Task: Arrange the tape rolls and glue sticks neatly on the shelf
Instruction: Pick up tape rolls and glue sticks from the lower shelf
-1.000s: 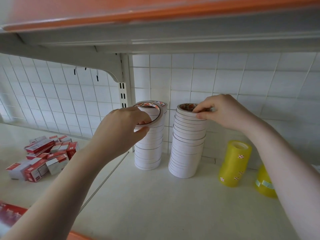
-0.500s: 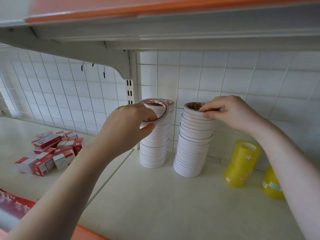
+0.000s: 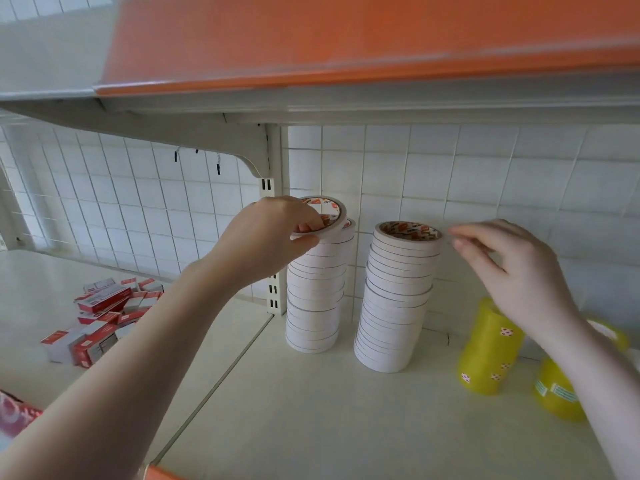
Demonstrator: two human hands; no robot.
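Two stacks: white tape rolls stand in two tall columns on the shelf point(image 3: 346, 410), close to the tiled back wall, the left stack point(image 3: 313, 299) beside the right stack point(image 3: 394, 299) with a gap between.
Left hand: the left hand point(image 3: 273, 237) pinches one thin roll point(image 3: 329, 216) at its near rim, tilted just over the top of the left stack; I judge it is being set down to square the pile.
Right hand: the right hand point(image 3: 502, 268) hangs just right of the right stack's top, fingers loosely bent and close together, holding nothing I can see; probably ready to steady that leaning column.
Why stacked: flat on flat keeps thin rolls tidy, though both columns bulge and lean a little.
Yellow rolls: two yellow tape stacks point(image 3: 485, 358) stand further right, partly behind the right forearm.
Boxes: a loose heap of red and white boxes point(image 3: 100, 317) lies well left; whether they hold glue sticks I cannot tell.
Hidden: the right fingertips are blurred; contact with the stack is unclear.
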